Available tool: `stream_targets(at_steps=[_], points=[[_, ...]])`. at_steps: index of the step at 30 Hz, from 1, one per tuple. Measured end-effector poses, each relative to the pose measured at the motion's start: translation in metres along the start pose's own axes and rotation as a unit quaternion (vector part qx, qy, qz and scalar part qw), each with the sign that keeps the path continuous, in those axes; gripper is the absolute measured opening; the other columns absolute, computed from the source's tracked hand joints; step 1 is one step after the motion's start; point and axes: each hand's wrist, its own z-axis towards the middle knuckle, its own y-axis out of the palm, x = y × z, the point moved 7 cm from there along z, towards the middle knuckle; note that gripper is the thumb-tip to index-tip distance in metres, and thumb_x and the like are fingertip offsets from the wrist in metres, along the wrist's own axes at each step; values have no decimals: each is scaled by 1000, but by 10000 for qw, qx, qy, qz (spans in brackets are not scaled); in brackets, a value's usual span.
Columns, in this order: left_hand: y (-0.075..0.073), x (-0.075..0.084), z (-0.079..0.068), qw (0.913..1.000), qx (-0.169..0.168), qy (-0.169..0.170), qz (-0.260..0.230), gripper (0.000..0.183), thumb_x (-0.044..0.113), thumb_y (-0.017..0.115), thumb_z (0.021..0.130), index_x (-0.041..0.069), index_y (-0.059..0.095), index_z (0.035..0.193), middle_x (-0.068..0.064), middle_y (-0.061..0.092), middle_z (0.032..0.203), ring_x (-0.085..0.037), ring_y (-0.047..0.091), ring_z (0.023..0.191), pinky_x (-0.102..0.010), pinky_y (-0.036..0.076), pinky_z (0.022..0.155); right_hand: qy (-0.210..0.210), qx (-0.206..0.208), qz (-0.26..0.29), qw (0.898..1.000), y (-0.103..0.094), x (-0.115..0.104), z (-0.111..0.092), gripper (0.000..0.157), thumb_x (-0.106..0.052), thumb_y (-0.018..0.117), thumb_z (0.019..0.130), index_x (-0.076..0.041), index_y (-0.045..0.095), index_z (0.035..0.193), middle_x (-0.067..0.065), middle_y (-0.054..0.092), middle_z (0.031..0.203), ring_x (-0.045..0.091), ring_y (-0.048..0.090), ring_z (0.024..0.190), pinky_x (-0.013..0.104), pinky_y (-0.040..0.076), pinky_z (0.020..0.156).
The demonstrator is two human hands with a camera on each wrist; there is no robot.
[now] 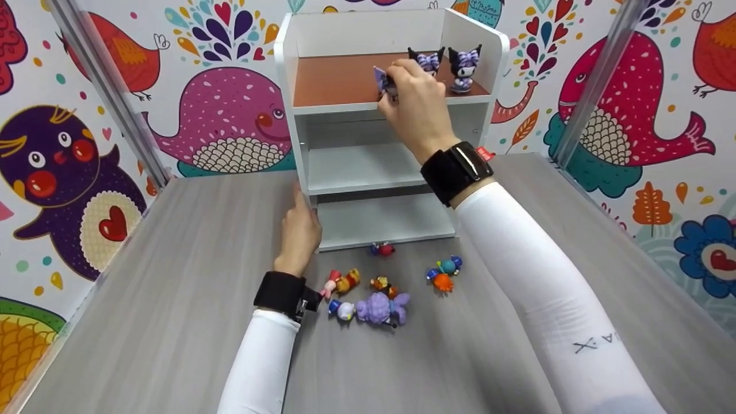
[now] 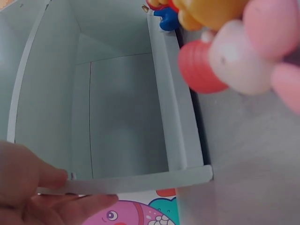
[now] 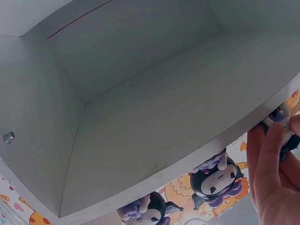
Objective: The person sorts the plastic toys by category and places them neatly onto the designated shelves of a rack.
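Note:
My right hand (image 1: 417, 109) holds a small black and purple figurine (image 1: 382, 80) at the top shelf (image 1: 339, 77) of a white shelf unit. In the right wrist view, the fingers and thumb grip this figurine (image 3: 280, 117) at the shelf's front edge; part of it is hidden by them. To its right on the brown top stand two matching figurines with black pointed ears, one (image 1: 463, 69) at the end and another (image 1: 428, 61) partly behind my hand. My left hand (image 1: 300, 236) grips the unit's left side panel (image 2: 140, 183), thumb inside and fingers outside.
Several toy figures lie on the grey table (image 1: 172, 322) before the unit: a purple one (image 1: 376, 307), a blue-hatted one (image 1: 343, 310), a pink-eared one (image 2: 239, 56), a red one (image 1: 384, 249) and an orange-and-blue pair (image 1: 444, 275). Behind stands a patterned wall (image 1: 230, 115).

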Motion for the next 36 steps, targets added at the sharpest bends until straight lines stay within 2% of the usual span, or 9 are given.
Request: stream_targets(at_steps=[6,12,21,30,34,36], points=[[0,0,0,10000,-24,29,-3,58,-4,48,100,-10,24,152,-37,67,97,-49,69,83,-58,55,69,-83,4,-79,9999,2,-2,1,31,-9,61,95,0,66,124,12,63,135,34,63,123,56,50,100],[1,-1,1,10000,-56,-53,4,59,-2,49,100,-7,23,153,-36,68,98,-49,69,83,-58,55,70,-56,-161,-163,9997,4,-2,2,36,-8,58,98,-1,61,133,13,60,141,34,60,128,54,48,104],[2,-1,1,10000,9,19,-66,58,-2,49,100,-4,24,152,-36,67,103,-50,69,88,-59,55,72,-26,-225,-156,9996,6,0,4,36,-9,56,100,-1,60,135,12,59,143,33,58,131,55,47,106],[1,-1,0,10000,6,-44,-57,57,-2,49,100,-5,25,152,-36,68,102,-49,69,86,-58,56,70,-125,-247,-71,9996,3,-2,-1,51,-10,63,97,-5,50,146,12,50,153,35,54,136,58,44,108],[0,1,-1,10000,21,-3,22,59,-3,50,99,-7,24,152,-36,67,102,-50,68,87,-59,55,73,-218,-150,-99,9996,-3,-3,-8,54,-13,64,97,-5,47,148,13,47,154,37,58,130,59,47,103],[-1,3,-1,10000,37,45,56,59,-3,51,98,-8,25,151,-37,67,101,-50,68,87,-60,54,74,-301,-24,-104,9995,-7,-4,-11,53,-14,65,96,-4,49,146,14,49,153,37,64,121,59,49,100]])
